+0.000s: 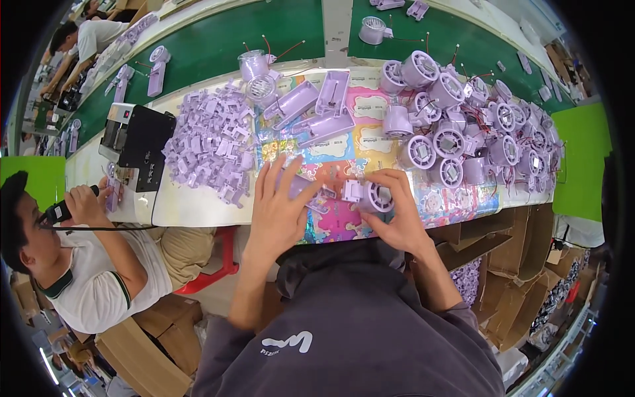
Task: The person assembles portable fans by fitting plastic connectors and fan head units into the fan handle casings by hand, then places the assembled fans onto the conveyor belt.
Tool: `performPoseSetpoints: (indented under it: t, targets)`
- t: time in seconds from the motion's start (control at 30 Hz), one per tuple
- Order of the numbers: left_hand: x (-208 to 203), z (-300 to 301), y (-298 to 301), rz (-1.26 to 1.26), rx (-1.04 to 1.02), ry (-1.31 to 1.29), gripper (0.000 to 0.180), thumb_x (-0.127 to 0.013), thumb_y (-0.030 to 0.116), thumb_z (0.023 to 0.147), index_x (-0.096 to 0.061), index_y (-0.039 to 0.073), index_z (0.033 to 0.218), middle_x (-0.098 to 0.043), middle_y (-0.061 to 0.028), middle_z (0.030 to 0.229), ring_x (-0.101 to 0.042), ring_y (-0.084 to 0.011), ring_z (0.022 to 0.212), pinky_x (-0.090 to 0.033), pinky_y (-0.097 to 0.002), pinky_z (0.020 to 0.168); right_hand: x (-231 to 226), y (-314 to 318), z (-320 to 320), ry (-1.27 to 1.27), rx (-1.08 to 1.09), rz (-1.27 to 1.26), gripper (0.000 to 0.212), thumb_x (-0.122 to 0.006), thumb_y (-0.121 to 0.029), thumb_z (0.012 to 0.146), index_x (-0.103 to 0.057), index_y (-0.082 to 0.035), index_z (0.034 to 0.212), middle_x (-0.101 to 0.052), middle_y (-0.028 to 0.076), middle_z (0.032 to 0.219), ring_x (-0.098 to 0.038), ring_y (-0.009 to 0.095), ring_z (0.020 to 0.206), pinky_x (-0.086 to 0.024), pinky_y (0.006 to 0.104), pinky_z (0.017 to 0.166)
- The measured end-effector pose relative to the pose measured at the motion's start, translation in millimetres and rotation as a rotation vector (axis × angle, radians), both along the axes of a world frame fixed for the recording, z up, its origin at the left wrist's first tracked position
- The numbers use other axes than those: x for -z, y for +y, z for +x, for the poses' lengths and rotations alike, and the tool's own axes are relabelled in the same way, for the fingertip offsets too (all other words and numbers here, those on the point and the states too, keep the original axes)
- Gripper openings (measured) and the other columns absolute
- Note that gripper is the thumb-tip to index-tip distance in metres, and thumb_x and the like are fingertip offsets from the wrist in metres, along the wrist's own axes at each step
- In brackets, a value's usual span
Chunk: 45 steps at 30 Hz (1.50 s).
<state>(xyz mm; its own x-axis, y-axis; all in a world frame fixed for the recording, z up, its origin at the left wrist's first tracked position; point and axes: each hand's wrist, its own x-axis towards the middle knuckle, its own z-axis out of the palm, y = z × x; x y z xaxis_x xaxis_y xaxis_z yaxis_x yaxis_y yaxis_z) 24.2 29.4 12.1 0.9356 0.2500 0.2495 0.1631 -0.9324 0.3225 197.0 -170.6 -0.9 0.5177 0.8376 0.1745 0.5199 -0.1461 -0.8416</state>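
Here, our right hand (401, 213) grips a fan (380, 197); our left hand (274, 208) spreads over a shell (300, 184).
The fan sits at three o'clock from the shell, over the mat (338, 226); thumb and fingers take its round body, which we judge leaves its blocky arm free toward nine o'clock; the left fingers are parted, though we cannot tell whether they clasp the shell; from our hands, the clips (206, 139) lie at ten o'clock, the spare shells (297, 106) at twelve, the heaped fans (448, 142) at two, grouped by kind, likely for easy reach; the mat's pale panels bear print too small for us to read; a white logo (288, 342) with tiny lettering marks our dark top (397, 331).
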Motion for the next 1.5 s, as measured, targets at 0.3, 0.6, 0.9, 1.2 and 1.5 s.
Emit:
performPoseSetpoints:
  t: [0.3, 0.6, 0.9, 1.2, 1.5]
  targets:
    - [-12, 26, 11, -0.415, 0.1, 0.257, 0.07, -0.082, 0.017, 0.068, -0.058, 0.005, 0.133, -0.058, -0.0157, 0.121, -0.062, -0.0361, 0.108, -0.051, -0.0452, 0.094, -17, 5, 10, -0.026, -0.19, 0.061, 0.069, -0.069, 0.011, 0.074, -0.055, -0.009, 0.138, -0.049, 0.017, 0.136, -0.053, 0.04, 0.128, -0.049, 0.0434, 0.103]
    - [-14, 31, 19, -0.844, 0.122, 0.189, 0.065, -0.081, 0.012, 0.067, -0.065, 0.005, 0.13, -0.068, -0.0195, 0.116, -0.068, -0.0355, 0.104, -0.053, -0.0401, 0.089, -26, 14, 21, -0.124, -0.344, 0.112, 0.064, -0.068, 0.014, 0.07, -0.057, -0.007, 0.13, -0.049, 0.018, 0.145, -0.049, 0.04, 0.136, -0.045, 0.0447, 0.109]
    - [-17, 27, 16, -0.953, 0.202, 0.119, 0.055, -0.081, 0.01, 0.081, -0.064, 0.0, 0.132, -0.074, -0.0183, 0.114, -0.071, -0.0238, 0.103, -0.053, -0.0343, 0.092, -35, 20, 19, -0.166, -0.368, 0.086, 0.058, -0.059, 0.017, 0.064, -0.056, -0.002, 0.118, -0.05, 0.02, 0.142, -0.048, 0.041, 0.134, -0.044, 0.0458, 0.109]
    - [-7, 28, 2, -1.125, -0.003, 0.034, 0.042, -0.081, 0.007, 0.083, -0.07, -0.003, 0.123, -0.076, -0.0155, 0.11, -0.069, -0.0143, 0.098, -0.052, -0.03, 0.09, -42, 24, 11, -0.272, -0.325, 0.115, 0.058, -0.054, 0.019, 0.058, -0.054, 0.001, 0.113, -0.05, 0.021, 0.135, -0.05, 0.043, 0.129, -0.045, 0.0464, 0.106]
    - [-1, 31, -4, -1.237, -0.043, 0.039, 0.043, -0.08, 0.002, 0.083, -0.07, -0.005, 0.124, -0.076, -0.0127, 0.109, -0.068, -0.0138, 0.097, -0.053, -0.0299, 0.088, -42, 24, 10, -0.23, -0.296, 0.106, 0.059, -0.049, 0.019, 0.056, -0.054, 0.001, 0.112, -0.051, 0.02, 0.132, -0.051, 0.042, 0.125, -0.043, 0.045, 0.105]
